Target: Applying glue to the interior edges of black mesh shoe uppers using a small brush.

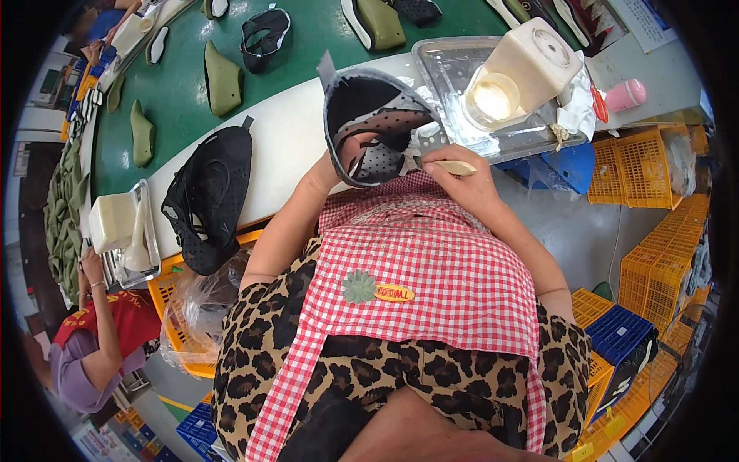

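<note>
Brush (pixel 456 167): pinched by its pale wooden handle between thumb and fingers of the right hand (pixel 471 179), at centre frame; held short, I'd say, for close control, its working end by the rim.
Shoe upper (pixel 339 108): dark, perforated, raised at upper centre with its opening toward the wearer, probably so the inside can be seen and reached. The left hand (pixel 327 171) supports it from the lower left; its fingers are partly hidden, so I can't tell how tightly they close.
White ledge (pixel 281 146): runs beneath, its near edge curving to the lower left; a bare stretch lies left of the raised upper, up to the black upper (pixel 212 177).
Tray (pixel 454 61): upper right of centre, smeared white, presumably set there to catch drips from the tilted container (pixel 539 65) and within easy reach of the brush. Its near edge leaves the right forearm little room.
Green belt (pixel 181 81): beyond the ledge, across the upper left, with gaps between olive shoe forms (pixel 223 81).
Yellow crates (pixel 627 169): stacked at the right; grey floor (pixel 573 223) opens between them and the right arm.
</note>
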Tool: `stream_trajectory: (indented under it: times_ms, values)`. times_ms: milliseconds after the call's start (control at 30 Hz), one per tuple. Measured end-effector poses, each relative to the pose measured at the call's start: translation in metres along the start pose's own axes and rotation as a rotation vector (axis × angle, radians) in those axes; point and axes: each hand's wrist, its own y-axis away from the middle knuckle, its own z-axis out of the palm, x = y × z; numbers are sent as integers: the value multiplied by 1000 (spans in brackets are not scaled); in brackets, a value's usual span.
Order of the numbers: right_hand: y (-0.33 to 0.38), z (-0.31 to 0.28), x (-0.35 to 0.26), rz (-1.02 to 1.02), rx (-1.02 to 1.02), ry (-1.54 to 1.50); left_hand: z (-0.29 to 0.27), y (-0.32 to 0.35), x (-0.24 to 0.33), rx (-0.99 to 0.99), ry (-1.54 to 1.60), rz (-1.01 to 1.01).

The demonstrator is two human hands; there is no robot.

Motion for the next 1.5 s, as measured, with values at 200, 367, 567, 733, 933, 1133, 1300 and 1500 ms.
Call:
stream_trajectory:
  times_ms: [200, 367, 567, 733, 933, 1133, 1300, 1500]
  values:
    - [-10, -10, -16, 123, 124, -90, 13, 12, -11, 48, 724, -217]
    - [-18, -2, -7, -80, 125, 227, 20, 11, -25, 75, 432, -125]
    - [-3, 3, -2, 157, -71, -108, 26, 16, -24, 64, 560, -199]
    - [5, -12, -18, 319, -156, -297, 30, 21, -16, 153, 862, -127]
    - [-6, -16, -14, 297, 23, -301, 35, 26, -17, 91, 913, -156]
    - [-4, -2, -14, 210, -76, -171, 41, 34, -37, 36, 899, -224]
    - [6, -11, -37, 302, -224, -271, 42, 20, -20, 151, 883, -109]
    - [10, -24, -66, 315, -353, -414, 31, 8, -8, 188, 453, 8]
